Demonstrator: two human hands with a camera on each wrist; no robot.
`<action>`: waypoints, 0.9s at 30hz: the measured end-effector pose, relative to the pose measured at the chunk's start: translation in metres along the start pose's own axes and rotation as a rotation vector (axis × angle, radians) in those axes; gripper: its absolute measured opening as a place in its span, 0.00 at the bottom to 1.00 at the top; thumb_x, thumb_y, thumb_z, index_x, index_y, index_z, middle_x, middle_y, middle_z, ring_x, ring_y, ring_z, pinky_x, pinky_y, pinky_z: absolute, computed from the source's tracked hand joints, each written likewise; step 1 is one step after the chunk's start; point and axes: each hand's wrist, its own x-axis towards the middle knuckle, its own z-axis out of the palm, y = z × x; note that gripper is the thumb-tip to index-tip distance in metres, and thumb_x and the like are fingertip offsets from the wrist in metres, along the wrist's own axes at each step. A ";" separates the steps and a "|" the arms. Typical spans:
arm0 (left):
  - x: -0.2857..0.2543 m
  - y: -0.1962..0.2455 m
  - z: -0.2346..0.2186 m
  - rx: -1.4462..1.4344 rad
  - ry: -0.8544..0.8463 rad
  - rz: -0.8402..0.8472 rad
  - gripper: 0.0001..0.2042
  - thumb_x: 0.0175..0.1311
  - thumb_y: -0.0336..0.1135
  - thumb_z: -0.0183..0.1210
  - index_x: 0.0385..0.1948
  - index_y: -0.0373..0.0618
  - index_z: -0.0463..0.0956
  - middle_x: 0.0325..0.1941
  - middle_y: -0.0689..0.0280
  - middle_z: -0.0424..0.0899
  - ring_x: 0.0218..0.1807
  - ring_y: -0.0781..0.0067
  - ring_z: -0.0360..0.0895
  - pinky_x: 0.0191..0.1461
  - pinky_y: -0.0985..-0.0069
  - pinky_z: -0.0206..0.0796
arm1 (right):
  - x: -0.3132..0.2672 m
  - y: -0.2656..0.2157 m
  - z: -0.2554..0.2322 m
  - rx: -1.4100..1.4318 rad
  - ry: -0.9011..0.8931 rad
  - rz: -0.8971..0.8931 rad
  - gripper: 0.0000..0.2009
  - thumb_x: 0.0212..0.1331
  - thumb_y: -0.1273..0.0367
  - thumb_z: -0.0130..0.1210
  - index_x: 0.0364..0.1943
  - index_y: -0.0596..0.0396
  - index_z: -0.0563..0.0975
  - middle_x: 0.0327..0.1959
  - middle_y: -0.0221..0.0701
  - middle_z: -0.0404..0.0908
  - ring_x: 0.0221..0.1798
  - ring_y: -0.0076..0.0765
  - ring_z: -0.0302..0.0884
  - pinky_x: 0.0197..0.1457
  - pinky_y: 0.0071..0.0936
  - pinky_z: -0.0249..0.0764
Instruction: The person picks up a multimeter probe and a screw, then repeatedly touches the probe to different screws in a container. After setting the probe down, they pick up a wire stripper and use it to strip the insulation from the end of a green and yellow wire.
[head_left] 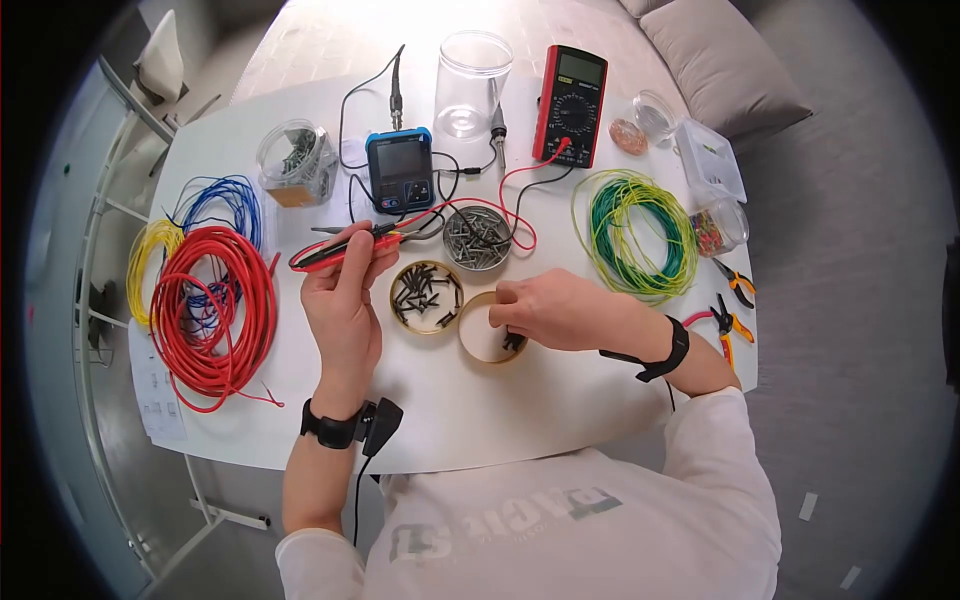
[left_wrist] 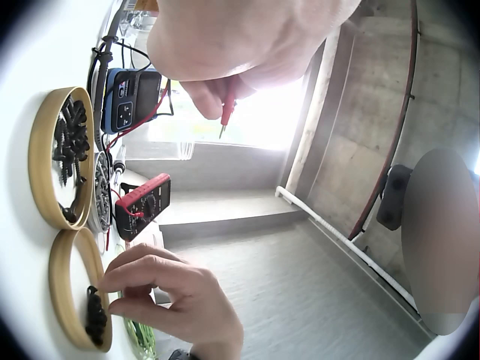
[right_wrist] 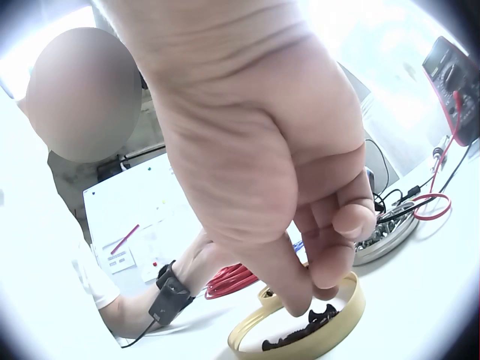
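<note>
My left hand (head_left: 345, 310) grips red and black test probes (head_left: 335, 248); the tip of the red probe (left_wrist: 227, 114) shows beyond the fingers in the left wrist view. My right hand (head_left: 560, 310) hangs over the right-hand round tan-rimmed dish (head_left: 466, 340), fingers bent downward, thumb and forefinger a little apart with nothing seen between them. Just below its fingertips, black screws (right_wrist: 304, 334) lie along one side of that dish. Beside it, a second tan-rimmed dish (head_left: 398, 312) holds several loose black screws (head_left: 425, 290).
Behind the dishes stand a tin of silver screws (head_left: 477, 240), a blue handheld meter (head_left: 400, 172), a red multimeter (head_left: 572, 105) and a clear jar (head_left: 470, 90). Red wire coils (head_left: 215, 310) lie left; green wire (head_left: 640, 235) and pliers (head_left: 728, 325) lie right.
</note>
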 end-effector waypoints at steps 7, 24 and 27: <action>-0.001 0.000 0.000 -0.001 -0.005 -0.013 0.10 0.66 0.29 0.57 0.45 0.33 0.77 0.40 0.59 0.83 0.40 0.68 0.84 0.48 0.76 0.77 | 0.003 0.007 0.009 -0.091 0.059 -0.057 0.05 0.53 0.76 0.54 0.34 0.59 0.72 0.37 0.38 0.73 0.35 0.44 0.78 0.36 0.37 0.75; -0.009 0.003 0.011 0.027 -0.116 -0.088 0.10 0.66 0.29 0.57 0.45 0.34 0.77 0.40 0.58 0.84 0.40 0.70 0.84 0.47 0.76 0.77 | 0.051 0.016 -0.008 1.595 0.481 0.058 0.12 0.67 0.73 0.49 0.50 0.62 0.76 0.40 0.33 0.82 0.42 0.27 0.82 0.50 0.25 0.80; -0.007 0.000 0.007 0.067 -0.118 -0.107 0.09 0.67 0.29 0.56 0.45 0.35 0.77 0.41 0.59 0.84 0.41 0.71 0.83 0.47 0.78 0.77 | 0.054 0.010 -0.013 1.630 0.459 0.041 0.12 0.67 0.74 0.47 0.51 0.64 0.74 0.45 0.37 0.79 0.47 0.29 0.81 0.53 0.27 0.80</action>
